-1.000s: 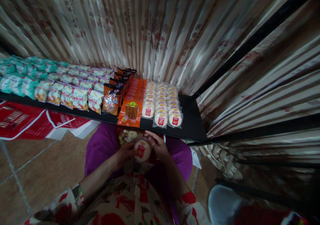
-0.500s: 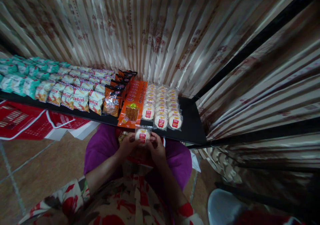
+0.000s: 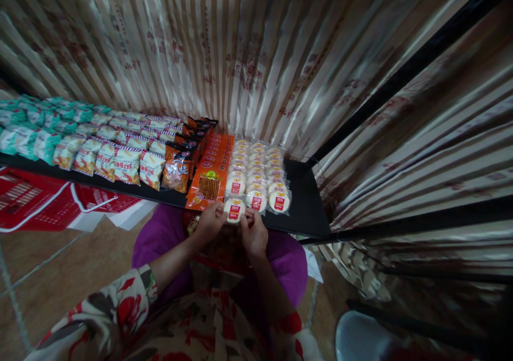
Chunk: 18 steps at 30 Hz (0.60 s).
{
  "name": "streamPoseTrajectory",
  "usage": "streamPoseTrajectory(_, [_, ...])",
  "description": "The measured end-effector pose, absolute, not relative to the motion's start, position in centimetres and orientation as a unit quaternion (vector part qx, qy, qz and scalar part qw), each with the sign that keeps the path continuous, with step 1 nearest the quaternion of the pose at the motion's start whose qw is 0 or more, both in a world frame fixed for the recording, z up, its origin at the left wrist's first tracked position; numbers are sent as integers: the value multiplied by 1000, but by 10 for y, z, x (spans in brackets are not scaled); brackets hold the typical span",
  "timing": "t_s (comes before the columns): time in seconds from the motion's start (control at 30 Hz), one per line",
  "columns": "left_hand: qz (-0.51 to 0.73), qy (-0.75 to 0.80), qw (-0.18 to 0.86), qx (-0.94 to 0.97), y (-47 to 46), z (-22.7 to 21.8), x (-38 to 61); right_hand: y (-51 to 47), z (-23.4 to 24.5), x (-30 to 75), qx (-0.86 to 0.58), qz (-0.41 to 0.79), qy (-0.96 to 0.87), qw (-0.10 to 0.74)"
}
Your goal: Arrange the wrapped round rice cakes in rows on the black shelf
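Between my two hands is a round white rice cracker packet (image 3: 234,210) in clear wrap with a red label. My left hand (image 3: 212,222) pinches its left edge, and my right hand (image 3: 254,232) has its fingers closed on the right edge. The packet is at the front edge of the black shelf (image 3: 298,190), at the near end of the left row. Similar rice cracker packets (image 3: 256,199) overlap in rows just beyond it. An orange flat snack bag (image 3: 209,182) lies to their left.
Farther left are orange-black snack bags (image 3: 176,168), white snack packets (image 3: 127,164) and green packets (image 3: 47,143). A red basket (image 3: 28,198) stands below the shelf. Striped curtains (image 3: 256,45) hang behind, with a black pole (image 3: 360,120) on the right. A pale stool (image 3: 360,334) is at lower right.
Both hands have moved forward with the rice cracker packet, from above my lap to the shelf's front edge, close against the left row.
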<state>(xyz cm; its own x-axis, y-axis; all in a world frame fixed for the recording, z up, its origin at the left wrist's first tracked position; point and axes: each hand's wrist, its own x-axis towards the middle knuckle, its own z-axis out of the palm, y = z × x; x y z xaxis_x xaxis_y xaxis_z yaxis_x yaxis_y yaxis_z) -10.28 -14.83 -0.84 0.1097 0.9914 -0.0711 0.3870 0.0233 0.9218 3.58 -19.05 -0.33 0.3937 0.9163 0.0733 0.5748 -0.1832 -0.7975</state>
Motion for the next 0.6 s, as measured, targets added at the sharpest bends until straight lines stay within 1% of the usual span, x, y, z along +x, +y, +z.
streamPoseTrajectory(0.07, [327, 604, 357, 634, -144, -7, -103, -188, -2, 35, -727, 222, -510, 402])
streamPoseTrajectory(0.13, [301, 627, 320, 643, -140, -4, -102, -185, -2, 35, -726, 221, -514, 400])
streamPoseTrajectory(0.27, [263, 646, 304, 649, -132, -3, -99, -181, -4, 32, -723, 210, -533, 386])
streamPoseTrajectory(0.6, [249, 652, 308, 647, -116, -12, -96, -174, -25, 22, -683, 153, -586, 409])
